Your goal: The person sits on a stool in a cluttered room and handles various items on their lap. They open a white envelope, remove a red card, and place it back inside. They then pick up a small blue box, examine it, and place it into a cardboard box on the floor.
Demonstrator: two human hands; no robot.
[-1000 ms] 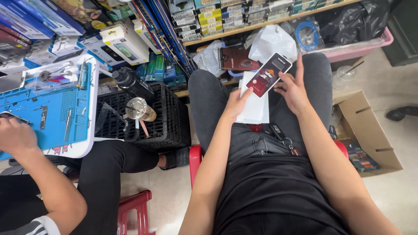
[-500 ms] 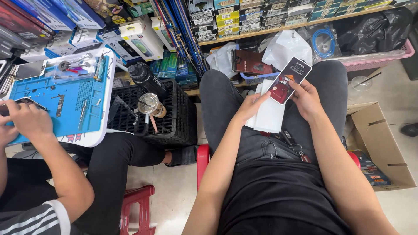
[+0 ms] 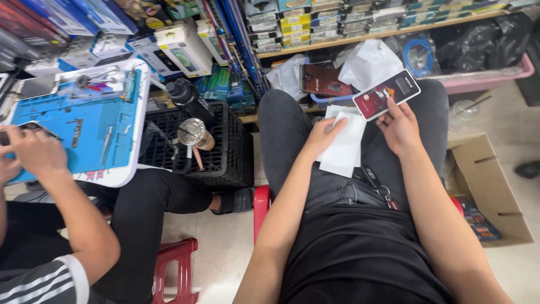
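My right hand (image 3: 398,125) holds a flat red and black phone-sized package (image 3: 386,94) above my right knee, turned almost level. My left hand (image 3: 322,135) rests with its fingers on a stack of white envelopes (image 3: 344,143) lying in my lap. A bunch of keys (image 3: 378,186) hangs at my waist just below the envelopes.
A co-worker's hands (image 3: 28,151) work on a blue repair mat (image 3: 79,129) on a small white table at left. A black crate (image 3: 219,146) with a bottle (image 3: 188,100) and a glass jar (image 3: 194,135) stands between us. Stocked shelves ahead, cardboard box (image 3: 492,186) at right, red stool (image 3: 175,269) below.
My right hand has swung the red package from upright to nearly level and lifted it off the envelopes. My left hand stays on the white stack. The co-worker's hands shifted slightly on the mat.
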